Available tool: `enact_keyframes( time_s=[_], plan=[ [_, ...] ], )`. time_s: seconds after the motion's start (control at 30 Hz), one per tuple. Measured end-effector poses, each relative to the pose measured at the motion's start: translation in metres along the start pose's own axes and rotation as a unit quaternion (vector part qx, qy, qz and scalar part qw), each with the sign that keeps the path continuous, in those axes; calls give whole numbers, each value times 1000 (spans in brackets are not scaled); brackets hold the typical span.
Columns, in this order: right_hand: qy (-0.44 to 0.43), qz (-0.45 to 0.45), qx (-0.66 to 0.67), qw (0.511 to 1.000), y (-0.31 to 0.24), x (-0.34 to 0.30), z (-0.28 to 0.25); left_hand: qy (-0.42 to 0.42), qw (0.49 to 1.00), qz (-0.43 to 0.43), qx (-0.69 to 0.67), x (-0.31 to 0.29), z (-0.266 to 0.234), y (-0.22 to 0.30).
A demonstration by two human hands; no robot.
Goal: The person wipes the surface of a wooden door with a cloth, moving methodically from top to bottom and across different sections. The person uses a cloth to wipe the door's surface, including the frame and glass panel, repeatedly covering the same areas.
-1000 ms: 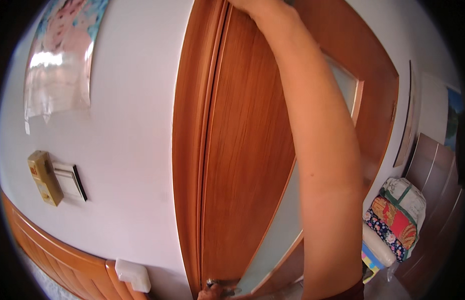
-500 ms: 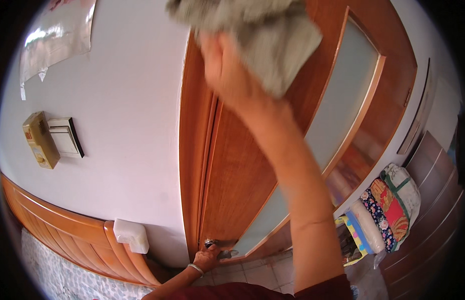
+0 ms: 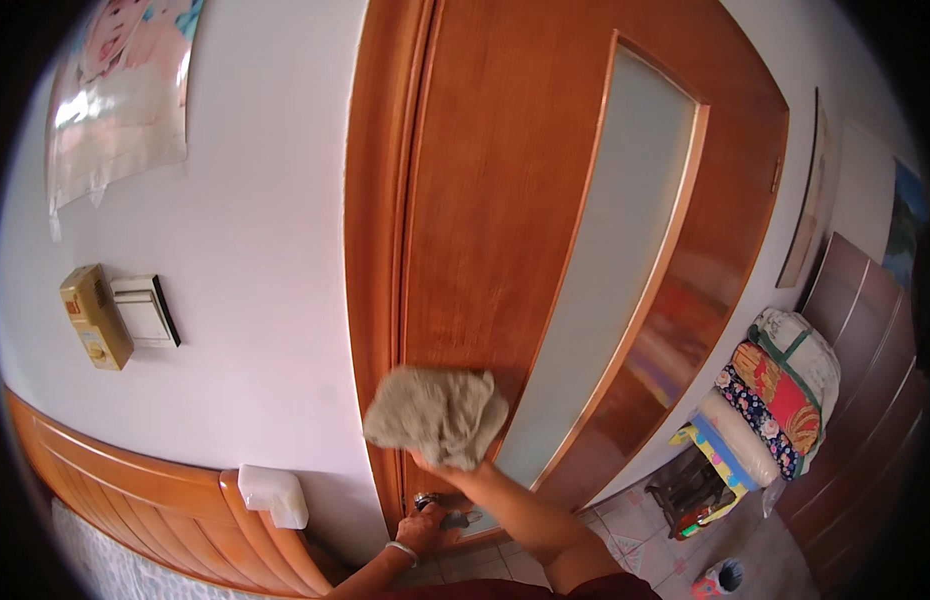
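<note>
The right hand [image 3: 459,478] is clutching the bunched grey-brown cloth [image 3: 437,412], which is lying over the wooden door [image 3: 495,210] just beyond its fingers, longer side running crosswise, while the left hand [image 3: 417,532], its closure unclear, is blocking below at the metal handle [image 3: 426,498], and frosted glass [image 3: 625,200] is standing rightward

The person's right hand [image 3: 455,475] brought down from high on the door [image 3: 495,220], grey-green cloth [image 3: 437,415] now just above the metal handle [image 3: 425,499], right forearm [image 3: 547,530] lowered, most of the glass panel [image 3: 617,260] now clear of it
</note>
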State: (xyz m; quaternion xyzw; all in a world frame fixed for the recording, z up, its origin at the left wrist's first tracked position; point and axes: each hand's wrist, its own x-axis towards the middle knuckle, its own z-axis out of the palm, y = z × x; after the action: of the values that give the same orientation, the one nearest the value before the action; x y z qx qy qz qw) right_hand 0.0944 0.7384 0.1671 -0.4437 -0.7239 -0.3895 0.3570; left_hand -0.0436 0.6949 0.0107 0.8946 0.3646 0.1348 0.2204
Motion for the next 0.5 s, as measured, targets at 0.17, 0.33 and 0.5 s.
enact_keyframes(
  time_s=[0.17,0.33,0.5],
  plan=[
    [-10,44,72,996,-18,-55,0,16,1000,5,8,-7,0,-11],
    [22,45,136,989,21,-15,-46,-20,999,32,35,8,17,-19],
    [40,56,113,991,29,90,-44,181,953,92,224,21,99,-77]
  ],
)
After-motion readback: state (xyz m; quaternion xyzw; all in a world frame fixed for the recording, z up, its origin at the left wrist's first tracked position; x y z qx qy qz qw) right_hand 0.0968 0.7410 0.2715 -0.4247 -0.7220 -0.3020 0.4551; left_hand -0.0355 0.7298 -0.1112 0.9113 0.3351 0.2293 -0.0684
